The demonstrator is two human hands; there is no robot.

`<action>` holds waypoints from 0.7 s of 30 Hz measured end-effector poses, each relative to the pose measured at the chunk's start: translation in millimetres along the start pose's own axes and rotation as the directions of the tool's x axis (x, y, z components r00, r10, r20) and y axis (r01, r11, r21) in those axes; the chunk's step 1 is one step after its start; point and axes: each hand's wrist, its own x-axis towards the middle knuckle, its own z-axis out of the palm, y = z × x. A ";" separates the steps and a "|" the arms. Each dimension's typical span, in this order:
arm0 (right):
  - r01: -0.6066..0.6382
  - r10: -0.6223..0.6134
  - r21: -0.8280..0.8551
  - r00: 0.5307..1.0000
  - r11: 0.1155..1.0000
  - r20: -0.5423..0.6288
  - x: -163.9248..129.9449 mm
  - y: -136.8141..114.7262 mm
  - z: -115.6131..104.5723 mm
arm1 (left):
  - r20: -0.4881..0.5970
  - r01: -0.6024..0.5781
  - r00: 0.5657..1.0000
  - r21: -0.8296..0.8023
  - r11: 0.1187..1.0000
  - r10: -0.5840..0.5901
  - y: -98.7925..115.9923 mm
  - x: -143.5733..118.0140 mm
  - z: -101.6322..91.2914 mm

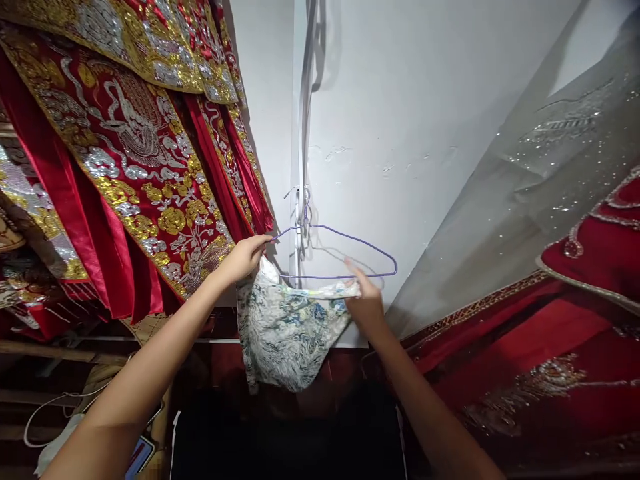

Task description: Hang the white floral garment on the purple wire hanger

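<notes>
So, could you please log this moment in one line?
left hand: holding purple wire hanger | right hand: holding crinkled white-and-blue fabric garment by edge | hanger's right end: bare

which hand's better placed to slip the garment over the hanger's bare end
Probably the right hand: it holds the garment near the bare end of the purple hanger; the left hand is at the opposite end.

My feed looks forward and down from the wearer's head, over both forearms (173, 350), to a nearby purple wire hanger (351, 236) and white wall (400, 153).
</notes>
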 end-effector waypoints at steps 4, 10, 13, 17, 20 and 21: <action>-0.142 0.161 0.092 0.952 0.986 -0.260 14.1 4.6 -41.1 | 0.014 -0.070 0.997 0.017 0.997 0.070 -11.2 1.9 -3.3; -0.299 0.285 0.026 0.931 0.954 0.227 39.5 -7.9 -92.6 | -0.087 0.070 0.994 0.042 0.997 -0.066 -17.1 -2.4 -6.5; -0.209 0.199 -0.015 0.907 0.978 0.371 46.2 -25.6 -96.5 | -0.082 0.247 0.965 -0.020 0.969 -0.248 -16.8 -10.8 -4.2; 0.019 0.002 -0.204 0.995 0.979 0.103 55.2 -33.3 -91.5 | 0.024 0.221 0.975 -0.025 0.975 -0.221 -13.6 -16.5 -5.3; 0.075 -0.045 -0.255 0.991 0.964 0.122 57.5 -27.7 -89.5 | -0.018 0.175 0.984 0.036 0.984 -0.175 -15.0 -16.3 -11.7; 0.060 -0.013 -0.217 0.978 0.974 0.210 57.3 -26.0 -89.0 | -0.053 0.176 0.983 0.050 0.983 -0.174 -15.6 -15.6 -14.6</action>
